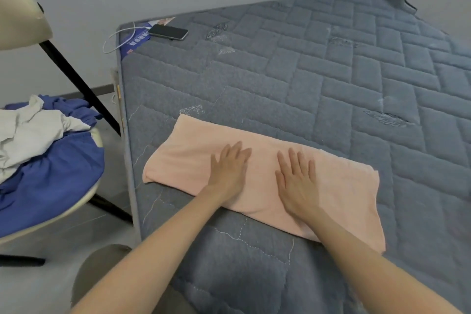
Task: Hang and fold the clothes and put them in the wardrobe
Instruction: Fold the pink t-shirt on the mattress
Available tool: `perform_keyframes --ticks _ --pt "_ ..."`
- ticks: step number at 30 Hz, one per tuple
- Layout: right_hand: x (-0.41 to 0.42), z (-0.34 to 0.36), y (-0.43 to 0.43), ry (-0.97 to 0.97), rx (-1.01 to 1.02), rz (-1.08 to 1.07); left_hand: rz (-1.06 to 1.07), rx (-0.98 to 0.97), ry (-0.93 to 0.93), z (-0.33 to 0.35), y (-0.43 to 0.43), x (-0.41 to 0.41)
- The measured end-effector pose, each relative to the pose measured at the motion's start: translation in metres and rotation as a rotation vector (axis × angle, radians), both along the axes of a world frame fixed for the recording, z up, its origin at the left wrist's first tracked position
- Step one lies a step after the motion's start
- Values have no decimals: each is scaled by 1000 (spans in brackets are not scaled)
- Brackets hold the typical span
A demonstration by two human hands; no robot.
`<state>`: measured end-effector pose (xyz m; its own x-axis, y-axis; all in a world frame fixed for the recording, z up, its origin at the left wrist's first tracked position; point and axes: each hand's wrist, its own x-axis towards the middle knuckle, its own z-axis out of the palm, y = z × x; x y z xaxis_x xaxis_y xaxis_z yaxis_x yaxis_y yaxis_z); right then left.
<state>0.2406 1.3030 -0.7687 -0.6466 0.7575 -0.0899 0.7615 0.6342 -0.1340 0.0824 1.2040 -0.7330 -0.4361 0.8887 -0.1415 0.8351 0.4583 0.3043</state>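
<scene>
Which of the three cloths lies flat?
The pink towel, spread on the mattress; the white cloth and blue cloth lie crumpled on the chair.

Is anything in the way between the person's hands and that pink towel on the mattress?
Nothing visible. The left hand and the right hand both lie flat, fingers straight, directly on the pink towel, which is spread on the grey mattress.
</scene>
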Motion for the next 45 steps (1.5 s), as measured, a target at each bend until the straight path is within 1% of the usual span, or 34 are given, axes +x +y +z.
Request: perform_keyframes --ticks 1,3,5,7,9,12,13,15,17,18,20,22,24,26,28,31,33,36,39,43,45 --pt "11 1 7 5 -2 -12 -20 -90 -56 -5 8 14" --pt "35 5 20 39 -56 -98 -26 -207 -81 -13 22 32" --pt "60 7 31 75 -125 -239 1 -256 -66 -17 31 40" --pt "82 9 37 30 -131 -327 38 -264 -80 -20 36 42" --pt "93 11 40 -33 -129 -368 63 -256 -91 -21 40 42" --pt "95 21 46 49 -90 -417 32 -176 -44 -21 44 44" --pt "95 24 47 65 -41 -375 1 -135 -29 -21 46 47" --pt "94 24 44 42 41 -203 -53 -91 -27 -23 49 57" --pt "91 17 35 43 -1 -87 -68 -105 -26 -30 49 68" --pt "91 12 30 52 -47 -88 -63 -116 -15 -35 48 72" --pt "97 2 25 72 -75 -161 -42 -99 24 -44 42 74" --pt "104 0 27 85 -47 -262 -3 -50 58 -49 35 67" --pt "108 1 29 110 -63 -339 70 -1 79 -51 23 54" --pt "106 4 30 85 -58 -350 174 28 89 -53 7 34" --pt "99 8 29 66 -26 -307 290 35 93 -55 -12 8" --pt "78 16 27 146 -57 -205 439 24 79 -56 -41 -27" --pt "57 20 22 175 -95 -133 477 25 81 -56 -54 -38" --pt "23 28 14 198 -124 -6 532 41 30 -52 -65 -47" --pt "-8 34 11 172 -136 94 618 50 -5 -42 -72 -60" --pt "-46 40 3 191 -169 166 754 257 12 -24 -100 -77" --pt "-66 42 -7 255 -135 253 814 348 -36 -21 -115 -81"
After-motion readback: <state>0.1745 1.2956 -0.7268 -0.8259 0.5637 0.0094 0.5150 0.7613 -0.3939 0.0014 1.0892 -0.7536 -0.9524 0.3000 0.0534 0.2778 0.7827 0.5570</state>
